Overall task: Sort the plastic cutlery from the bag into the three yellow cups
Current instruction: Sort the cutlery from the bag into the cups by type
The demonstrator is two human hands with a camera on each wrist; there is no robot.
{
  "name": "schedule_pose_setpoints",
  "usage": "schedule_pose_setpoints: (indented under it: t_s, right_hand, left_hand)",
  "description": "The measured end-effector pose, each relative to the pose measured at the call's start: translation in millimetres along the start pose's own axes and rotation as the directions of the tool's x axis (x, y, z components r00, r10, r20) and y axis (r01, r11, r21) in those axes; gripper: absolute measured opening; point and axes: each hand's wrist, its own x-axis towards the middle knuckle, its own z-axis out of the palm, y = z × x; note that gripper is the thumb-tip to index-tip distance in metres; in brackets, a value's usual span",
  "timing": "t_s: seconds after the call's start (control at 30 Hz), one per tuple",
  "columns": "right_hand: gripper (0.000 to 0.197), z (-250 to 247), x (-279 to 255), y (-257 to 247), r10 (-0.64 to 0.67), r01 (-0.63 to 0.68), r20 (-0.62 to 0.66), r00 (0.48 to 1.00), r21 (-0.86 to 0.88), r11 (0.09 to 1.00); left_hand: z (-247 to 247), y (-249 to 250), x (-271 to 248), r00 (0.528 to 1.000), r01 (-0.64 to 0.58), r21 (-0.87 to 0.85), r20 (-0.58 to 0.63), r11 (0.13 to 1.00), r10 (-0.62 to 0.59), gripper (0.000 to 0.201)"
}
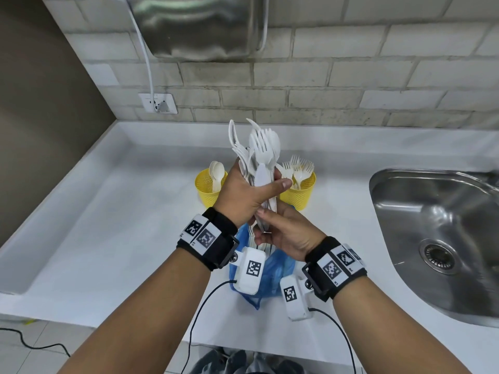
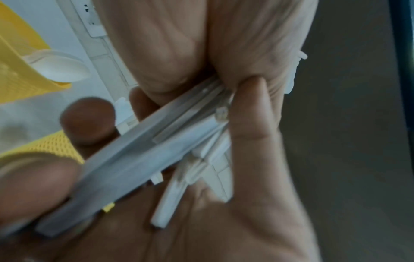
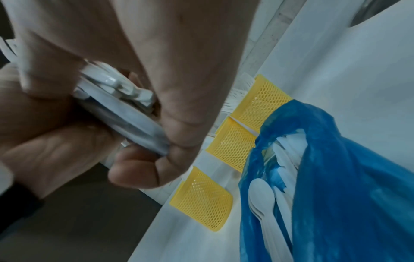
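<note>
The left hand clasped a mixed bundle of plastic cutlery upright, heads up, while the right hand pinched the handle ends just beneath it. The yellow cups stood just beyond both hands on the bench; the blue bag lay under the wrists.

Your head camera looks forward and down from above both forearms onto the white counter, with the fingers at mid-frame. Your left wrist camera looks along the palm, very close, at the cutlery bundle between the fingers, blurred. Your right wrist camera looks up along its hand from just below the fingers, past them to the blue bag and yellow cups beyond. All three share that bundle and the cups.
</note>
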Motion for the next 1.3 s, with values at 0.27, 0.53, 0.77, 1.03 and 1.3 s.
schedule_pose_setpoints:
  t_s: [0.27, 0.53, 0.77, 1.03, 1.3]
  right_hand:
    - [0.023, -3.5, -3.3, -4.4, -0.027, 0.028, 0.012, 1.000, -0.032, 0.999]
    - [0.008, -7.5, -7.2, -12.9, 0.117, -0.112, 0.062, 0.991, -0.077, 0.991]
    - [0.020, -9.8, 0.8, -16.7, 0.200, -0.174, 0.046, 0.979, -0.335, 0.926]
    - [0.025, -9.5, -3.1, -17.5, 0.239, -0.216, 0.026, 0.971, -0.345, 0.914]
    - [0.051, -11.8, -8.8, -6.9, 0.093, -0.097, 0.027, 0.995, 0.277, 0.956]
  left_hand:
    - [1.2, 3.8, -5.8, 0.997, 0.019, -0.115, 0.079, 0.993, -0.010, 0.050]
    - [-0.4, 1.6, -1.8, 0.992, 0.062, -0.057, 0.115, 0.996, -0.055, 0.019]
    - [1.6, -2.5, -7.7, 0.982, 0.125, 0.023, 0.142, 0.992, -0.127, 0.045]
    - [2.6, -8.1, -7.1, 0.976, 0.145, 0.103, 0.150, 0.984, -0.160, 0.056]
    - [7.8, 0.7, -10.1, 0.992, 0.064, -0.079, -0.101, 0.995, -0.072, 0.028]
